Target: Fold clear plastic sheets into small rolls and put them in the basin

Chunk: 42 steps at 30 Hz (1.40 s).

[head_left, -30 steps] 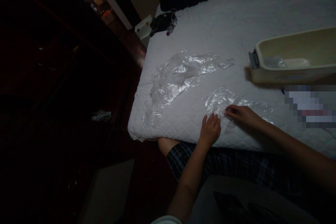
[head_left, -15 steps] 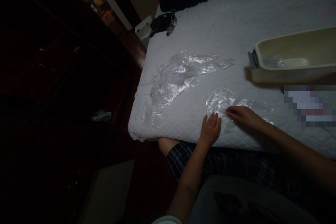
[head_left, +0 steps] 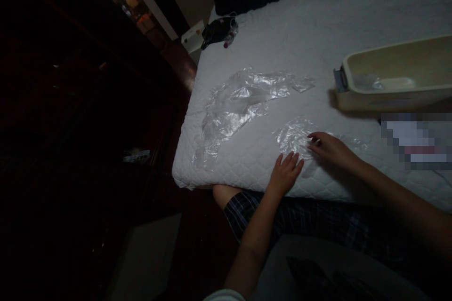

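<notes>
A crumpled clear plastic bag (head_left: 291, 136) lies on the white quilted bed near its front edge. Flat at its lower edge rests my left hand (head_left: 286, 173), fingers spread and holding nothing visible. My right hand (head_left: 326, 146) is over the right part of this plastic, thumb and forefinger a little apart; I see nothing gripped between them. Part of the plastic is hidden beneath that hand and shows again as a thin clear stretch on its right. A larger spread of clear plastic bags (head_left: 236, 103) lies farther left on the bed.
A cream plastic bin (head_left: 391, 101) with a grey latch stands at the right, some clear plastic inside. Beside it is a blurred-out item (head_left: 415, 141). A dark bag (head_left: 217, 32) and a small clear bottle (head_left: 231, 35) sit at the bed's far left corner.
My right hand has shifted slightly up and right, and its thumb and forefinger have parted. My left hand has slid a little to the right. The larger plastic spread has stayed put.
</notes>
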Motion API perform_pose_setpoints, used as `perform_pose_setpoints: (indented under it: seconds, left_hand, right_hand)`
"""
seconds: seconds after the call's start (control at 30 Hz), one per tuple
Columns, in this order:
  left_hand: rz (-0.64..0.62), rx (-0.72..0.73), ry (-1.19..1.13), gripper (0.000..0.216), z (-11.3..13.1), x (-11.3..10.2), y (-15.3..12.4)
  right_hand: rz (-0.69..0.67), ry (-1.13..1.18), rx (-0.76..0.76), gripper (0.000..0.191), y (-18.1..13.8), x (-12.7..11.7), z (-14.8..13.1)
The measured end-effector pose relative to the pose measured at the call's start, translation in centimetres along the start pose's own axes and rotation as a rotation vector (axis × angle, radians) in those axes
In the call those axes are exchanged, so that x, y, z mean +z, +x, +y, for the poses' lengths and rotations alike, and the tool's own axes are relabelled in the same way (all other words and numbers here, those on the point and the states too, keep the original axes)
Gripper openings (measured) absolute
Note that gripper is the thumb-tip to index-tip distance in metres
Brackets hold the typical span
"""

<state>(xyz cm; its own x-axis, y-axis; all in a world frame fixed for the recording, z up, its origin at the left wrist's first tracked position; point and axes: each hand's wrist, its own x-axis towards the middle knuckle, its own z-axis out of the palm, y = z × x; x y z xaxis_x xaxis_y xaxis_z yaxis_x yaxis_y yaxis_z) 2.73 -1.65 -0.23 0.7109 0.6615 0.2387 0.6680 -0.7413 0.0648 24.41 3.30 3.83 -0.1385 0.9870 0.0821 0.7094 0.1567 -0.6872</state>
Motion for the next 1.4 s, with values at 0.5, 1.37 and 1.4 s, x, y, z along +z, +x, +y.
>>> perform_pose_setpoints:
  seconds: [0.5,1.37,1.4]
  left_hand:
    - [0.046,0.029,0.028,0.036,-0.6,0.0,0.2]
    - [0.02,0.006,0.014,0.045,0.8,0.3,0.8]
    - [0.021,0.001,0.015,0.046,0.8,0.2,0.8]
  right_hand:
    - [-0.049,-0.078,-0.13,0.036,-0.1,0.1,0.3]
    - [0.027,-0.319,-0.451,0.025,-9.5,2.5,-0.6]
    - [0.024,-0.31,-0.458,0.024,-9.4,2.6,-0.5]
